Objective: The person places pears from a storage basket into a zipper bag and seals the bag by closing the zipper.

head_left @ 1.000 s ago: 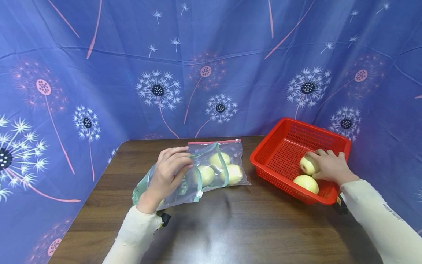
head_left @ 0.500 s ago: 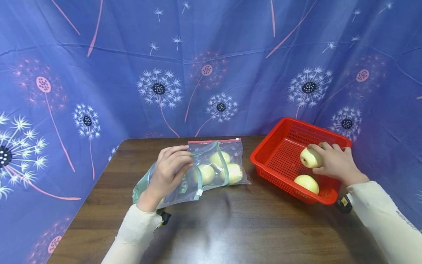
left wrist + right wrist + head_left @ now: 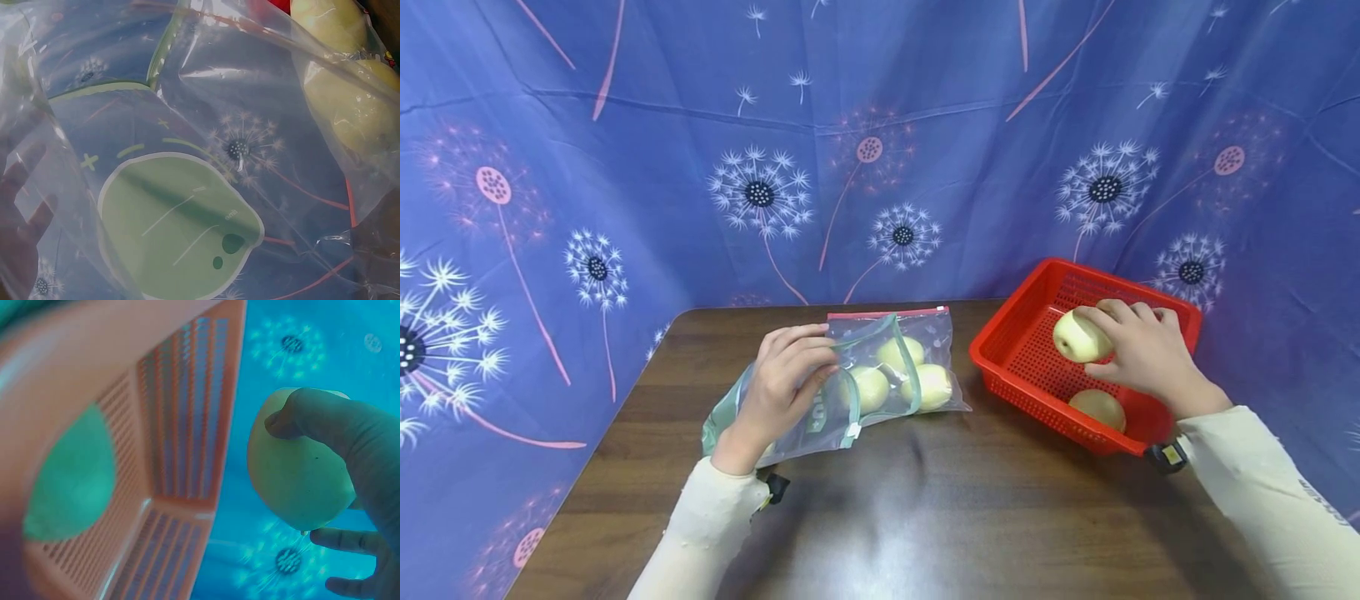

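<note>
Red basket (image 3: pixel 1030 402), right side of the desk (image 3: pixel 1000 508): one fruit (image 3: pixel 1097 408) lies on the bottom. Right hand (image 3: pixel 1153 354) has the held fruit (image 3: pixel 1078 335) up over the basket, clear of the other one; thumb and fingers pinch it, with two fingers stretched out apart below in the right wrist view.

Left side: green-edged bag (image 3: pixel 805 437) lies with its mouth toward the basket, overlapping the pink-edged bag (image 3: pixel 936 332). Three fruits (image 3: pixel 869 389) show through the plastic; can't tell which bag holds each. Left hand (image 3: pixel 782 387) rests at the green-edged bag, fingers loosely bent and spread. Big green print (image 3: pixel 175 231) on the film.
</note>
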Available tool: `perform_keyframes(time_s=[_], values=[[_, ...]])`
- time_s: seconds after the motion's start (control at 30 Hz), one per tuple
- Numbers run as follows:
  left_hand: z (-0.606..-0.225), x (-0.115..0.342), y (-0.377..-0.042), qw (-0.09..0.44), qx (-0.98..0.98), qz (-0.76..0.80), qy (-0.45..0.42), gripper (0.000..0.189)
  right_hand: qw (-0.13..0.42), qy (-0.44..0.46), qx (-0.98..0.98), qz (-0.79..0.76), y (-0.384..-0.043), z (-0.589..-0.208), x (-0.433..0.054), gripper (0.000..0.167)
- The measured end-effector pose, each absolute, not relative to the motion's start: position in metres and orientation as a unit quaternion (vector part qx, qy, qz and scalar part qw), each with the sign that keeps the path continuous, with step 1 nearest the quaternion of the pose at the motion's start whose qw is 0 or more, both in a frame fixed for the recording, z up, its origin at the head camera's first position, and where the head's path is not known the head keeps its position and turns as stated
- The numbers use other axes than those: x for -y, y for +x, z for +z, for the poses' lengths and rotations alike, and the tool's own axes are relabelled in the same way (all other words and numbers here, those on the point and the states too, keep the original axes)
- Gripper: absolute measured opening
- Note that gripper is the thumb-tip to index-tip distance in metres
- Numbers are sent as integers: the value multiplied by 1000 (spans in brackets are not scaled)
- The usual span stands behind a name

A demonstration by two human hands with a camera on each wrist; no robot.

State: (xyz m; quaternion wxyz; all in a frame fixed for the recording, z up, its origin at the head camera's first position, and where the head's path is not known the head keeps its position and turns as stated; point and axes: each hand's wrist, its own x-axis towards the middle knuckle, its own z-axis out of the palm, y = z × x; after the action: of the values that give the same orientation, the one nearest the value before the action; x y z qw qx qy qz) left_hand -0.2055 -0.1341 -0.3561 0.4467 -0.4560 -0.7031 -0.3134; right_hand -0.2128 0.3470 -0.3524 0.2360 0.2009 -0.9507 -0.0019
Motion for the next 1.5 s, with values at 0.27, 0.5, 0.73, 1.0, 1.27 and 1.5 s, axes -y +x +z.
perform_keyframes(time_s=[0.27,0.5,0.73,1.0,1.27,1.5], values=[[-356,133,-205,442,703,-317,-458,25,292,257,921,6,-206,-340,-313,81],[-354,132,-206,450,697,-314,-461,23,346,316,883,16,-207,-330,-286,72],[-352,132,-207,444,703,-314,-458,22,370,346,862,24,-208,-321,-258,77],[-356,131,-207,443,706,-313,-456,25,383,393,835,42,-201,-315,-222,77],[-355,131,-207,444,705,-315,-455,24,400,449,796,73,-199,-314,-187,72],[-356,130,-206,442,707,-314,-454,25,406,484,772,74,-199,-324,-158,66]])
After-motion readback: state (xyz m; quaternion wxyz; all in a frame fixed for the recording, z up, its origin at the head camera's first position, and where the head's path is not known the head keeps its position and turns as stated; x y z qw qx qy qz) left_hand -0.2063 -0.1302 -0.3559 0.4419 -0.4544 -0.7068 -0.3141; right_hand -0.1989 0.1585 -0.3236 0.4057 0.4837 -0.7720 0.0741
